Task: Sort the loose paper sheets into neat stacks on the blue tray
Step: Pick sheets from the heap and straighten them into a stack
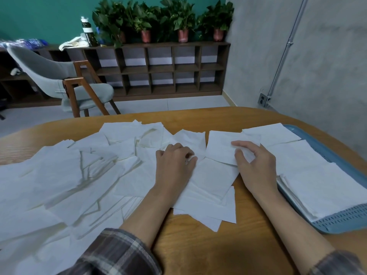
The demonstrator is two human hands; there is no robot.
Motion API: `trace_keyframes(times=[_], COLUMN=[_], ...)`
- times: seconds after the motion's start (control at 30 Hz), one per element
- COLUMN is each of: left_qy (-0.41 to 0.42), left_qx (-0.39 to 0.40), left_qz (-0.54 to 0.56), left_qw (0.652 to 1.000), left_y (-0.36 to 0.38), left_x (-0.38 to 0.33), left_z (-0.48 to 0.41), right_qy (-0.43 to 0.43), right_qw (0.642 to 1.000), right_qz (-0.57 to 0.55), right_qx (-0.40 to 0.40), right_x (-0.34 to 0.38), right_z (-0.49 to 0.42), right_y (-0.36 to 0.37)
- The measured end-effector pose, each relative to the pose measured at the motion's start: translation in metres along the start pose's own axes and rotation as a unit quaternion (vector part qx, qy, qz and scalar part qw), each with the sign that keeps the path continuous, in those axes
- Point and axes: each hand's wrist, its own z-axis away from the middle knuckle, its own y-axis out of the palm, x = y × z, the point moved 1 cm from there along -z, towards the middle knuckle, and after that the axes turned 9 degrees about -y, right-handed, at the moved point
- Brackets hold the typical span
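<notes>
Loose white paper sheets (65, 179) lie scattered in overlapping layers across the left and middle of the wooden table (200, 249). A blue tray (341, 223) sits at the right edge with stacks of white sheets (317, 187) on it. My left hand (174, 165) rests on the sheets in the middle, its fingers curled and pinching the edge of a sheet. My right hand (256, 165) lies just right of it, thumb and fingers pinching the corner of one small sheet (220, 149).
A grey chair (65, 84) with wooden legs stands beyond the table at the left. A dark wooden shelf (158, 68) with potted plants (178, 18) and a bottle (88, 30) runs along the far wall. A grey wall rises close to the right.
</notes>
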Motion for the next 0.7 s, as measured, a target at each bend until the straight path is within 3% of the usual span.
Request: trace_keyframes(times=[0.3,0.4,0.53,0.7], left_qy=[0.06,0.046,-0.078,-0.2], left_qx=[-0.108,-0.091,0.007,0.071], left_qz=[0.171,0.271,0.447,0.58], left_qw=[0.978,0.957,0.891,0.786], left_y=[-0.028,-0.056,-0.079,-0.093], left_x=[-0.006,-0.012,-0.005,0.002], left_z=[0.008,0.014,0.017,0.021], right_qy=[0.017,0.026,0.05,0.06], right_qw=[1.0,0.999,0.997,0.993], right_qz=[-0.002,-0.02,-0.058,-0.099], right_qx=[-0.001,0.003,0.014,0.029], right_x=[0.001,0.003,0.006,0.014], right_z=[-0.001,0.0,0.0,0.0], right_y=[-0.003,-0.005,-0.009,-0.009])
